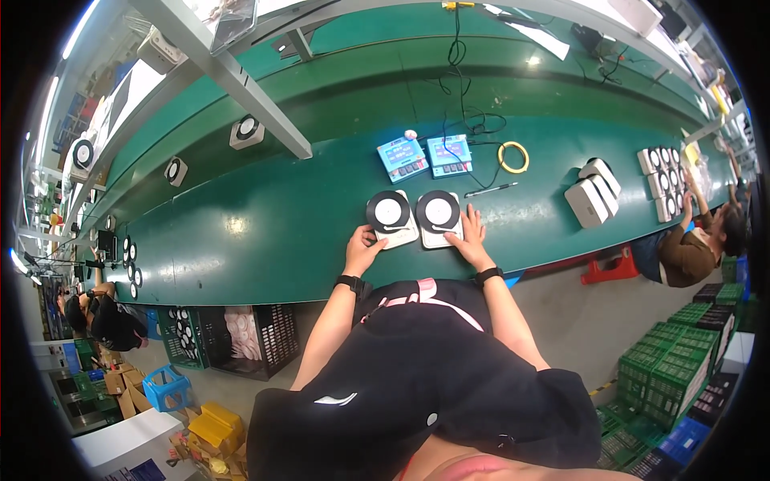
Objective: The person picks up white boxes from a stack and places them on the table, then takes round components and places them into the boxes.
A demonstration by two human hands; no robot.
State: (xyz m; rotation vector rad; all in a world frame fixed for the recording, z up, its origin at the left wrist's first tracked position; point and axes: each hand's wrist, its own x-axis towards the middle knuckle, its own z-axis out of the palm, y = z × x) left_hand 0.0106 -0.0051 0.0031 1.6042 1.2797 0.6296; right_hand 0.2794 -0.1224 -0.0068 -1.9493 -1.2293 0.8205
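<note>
Two small white record-player-shaped devices with black discs sit side by side in front of me on the green workbench. On the left device (399, 235), my left hand (363, 252) is closed round the near left corner, its thumb on the top edge. At the right device (439, 240), my right hand (475, 244) has its thumb on the near right corner and its longer fingers along the right side. Just beyond them stand two blue meter-like boxes with lit screens, the left box (403, 159) and the right box (450, 156). A pen (491, 190) lies right of the devices.
Black cables (480, 120) and a yellow ring (513, 157) lie behind the boxes. White devices (592, 196) stand to the right, near a co-worker (691, 250) beside rows of similar units (664, 183). A grey post (265, 112) rises at left. Crates (249, 341) stand below the bench.
</note>
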